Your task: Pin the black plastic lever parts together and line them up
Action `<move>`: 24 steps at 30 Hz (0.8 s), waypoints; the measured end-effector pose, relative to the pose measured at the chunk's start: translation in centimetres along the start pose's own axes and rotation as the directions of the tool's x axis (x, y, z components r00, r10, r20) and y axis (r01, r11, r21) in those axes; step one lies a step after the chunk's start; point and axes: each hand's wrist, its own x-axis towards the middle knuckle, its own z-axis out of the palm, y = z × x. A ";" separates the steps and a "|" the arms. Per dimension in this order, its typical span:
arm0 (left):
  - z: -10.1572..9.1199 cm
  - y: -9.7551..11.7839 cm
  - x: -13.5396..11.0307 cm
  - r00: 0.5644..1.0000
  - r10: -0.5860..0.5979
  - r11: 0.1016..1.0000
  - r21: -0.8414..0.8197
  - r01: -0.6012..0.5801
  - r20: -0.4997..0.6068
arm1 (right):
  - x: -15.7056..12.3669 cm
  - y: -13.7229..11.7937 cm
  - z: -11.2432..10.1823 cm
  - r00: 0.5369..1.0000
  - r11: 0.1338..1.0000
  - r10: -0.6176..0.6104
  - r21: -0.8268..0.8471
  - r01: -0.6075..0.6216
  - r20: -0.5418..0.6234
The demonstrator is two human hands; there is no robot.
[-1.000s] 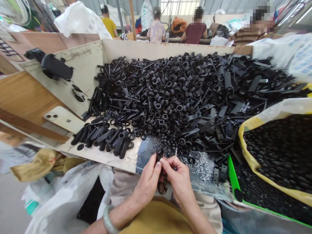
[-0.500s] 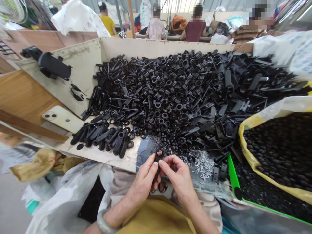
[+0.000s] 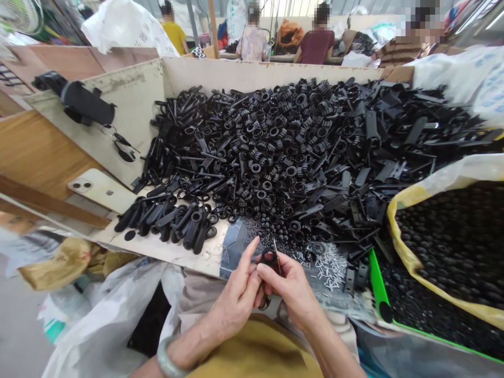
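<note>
A black plastic ring-headed part (image 3: 269,258) sits between the person's hands above the lap, its ring uppermost and its lower end hanging toward 6 o'clock. The left hand (image 3: 236,296), with a pale jade bangle (image 3: 165,358) at the wrist, rises from 7 o'clock and grasps the part, fingers raised beside the ring. The right hand (image 3: 293,294) angles in from 5 o'clock, thumb and forefinger clenched on a thin metal pin (image 3: 276,253), its tip up at the ring. Pin and part appear to be in close work together, and the next move looks to call for a steady pinch and exact alignment. At 12 o'clock, a white-walled bin (image 3: 236,73) holds a heap of black plastic rings and strap pieces (image 3: 268,152). Short metal pins (image 3: 328,265) lie scattered at 1 o'clock, beside a denim scrap (image 3: 233,247). A smartphone (image 3: 100,191) rests at 10 o'clock, and a yellow-edged sack of round black pieces (image 3: 452,241) stands at 3 o'clock.
</note>
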 end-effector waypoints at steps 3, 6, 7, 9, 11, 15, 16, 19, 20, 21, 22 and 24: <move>-0.6 0.4 -0.5 0.994 -0.004 0.998 0.065 -0.003 0.113 | 0.0 -0.5 -0.3 0.999 0.998 -0.020 -0.063 0.023 0.048; -0.9 0.3 -0.7 0.991 0.042 0.983 0.174 -0.065 0.129 | 0.2 -0.1 -0.4 0.998 0.995 -0.039 -0.089 0.043 0.049; -0.9 0.1 -0.7 0.992 0.060 0.975 0.206 -0.082 0.112 | 0.4 0.3 -0.4 0.998 0.996 -0.038 -0.085 0.042 0.046; -0.8 -0.5 -0.5 0.992 0.081 0.966 0.236 -0.102 0.097 | 0.7 1.2 -0.4 0.998 0.997 -0.037 -0.072 0.039 0.042; -0.6 -1.2 -0.2 0.990 0.077 0.978 0.184 -0.098 0.116 | 1.0 1.8 -0.6 0.998 0.997 -0.038 -0.060 0.041 0.042; -0.8 -1.7 0.2 0.990 0.123 0.992 0.029 -0.125 0.064 | 1.1 1.3 -1.1 0.996 0.995 -0.088 -0.051 0.087 -0.012; -1.0 -1.6 0.2 0.985 0.171 0.983 0.067 -0.172 0.025 | 1.0 0.9 -1.2 0.992 0.992 -0.117 -0.056 0.115 -0.041; -1.2 -0.7 0.0 0.948 0.317 0.898 0.308 -0.313 0.036 | 0.7 0.0 -1.3 0.978 0.980 -0.188 -0.086 0.181 -0.086; -1.2 -0.4 -0.1 0.940 0.336 0.866 0.371 -0.334 0.063 | 0.6 -0.2 -1.3 0.977 0.977 -0.199 -0.097 0.191 -0.081; -1.1 -0.2 -0.3 0.936 0.344 0.843 0.412 -0.345 0.079 | 0.5 -0.2 -1.2 0.975 0.974 -0.209 -0.108 0.201 -0.074; -1.0 -0.1 -0.3 0.933 0.350 0.830 0.434 -0.349 0.080 | 0.4 -0.2 -1.2 0.973 0.970 -0.220 -0.121 0.211 -0.071; -0.8 0.0 -0.3 0.928 0.370 0.820 0.452 -0.351 0.050 | 0.4 0.0 -1.0 0.966 0.961 -0.246 -0.149 0.233 -0.078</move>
